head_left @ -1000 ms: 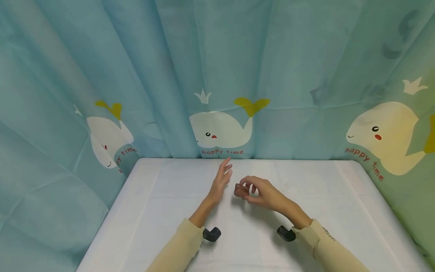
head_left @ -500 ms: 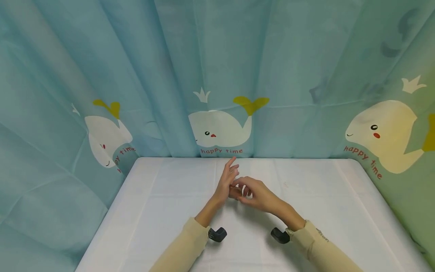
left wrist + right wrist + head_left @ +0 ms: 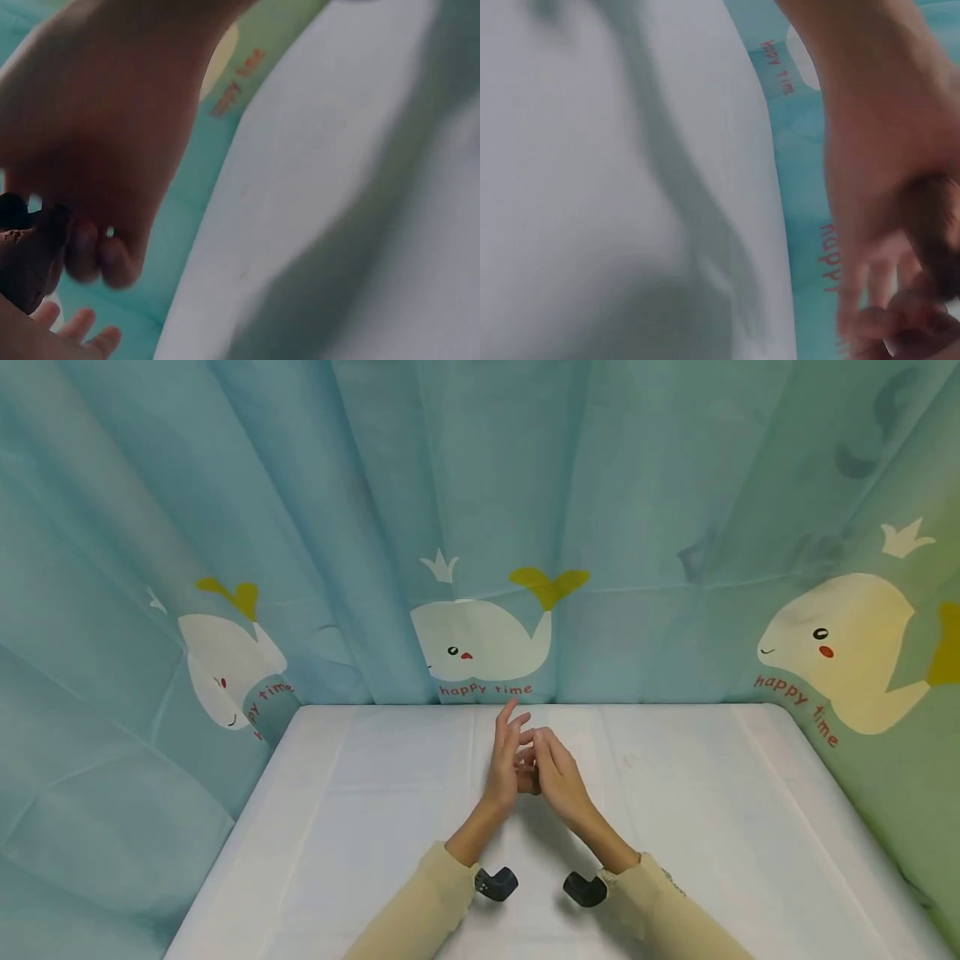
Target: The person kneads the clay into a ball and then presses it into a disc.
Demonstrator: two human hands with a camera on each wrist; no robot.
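Between my two hands is a small brown lump, rough and cracked like clay, with a dark narrow part at its top in the left wrist view. The right hand holds it with bent fingers. Its curled fingertips show beside the lump. My left hand stands upright against the lump's other side, fingers extended and palm turned toward the right hand. Seen from above, the hands meet closely and hide most of the lump. Both hands are raised over the table.
A white-covered table lies below, with shadows of the arms on it. Blue-green curtains printed with whales surround its back and sides. A black wrist-worn device sits at the left cuff, another black device at the right cuff.
The right hand has brought the lump leftward to the left hand, which has shifted slightly right. The hands were apart and are now together. The right hand has also turned more upright.
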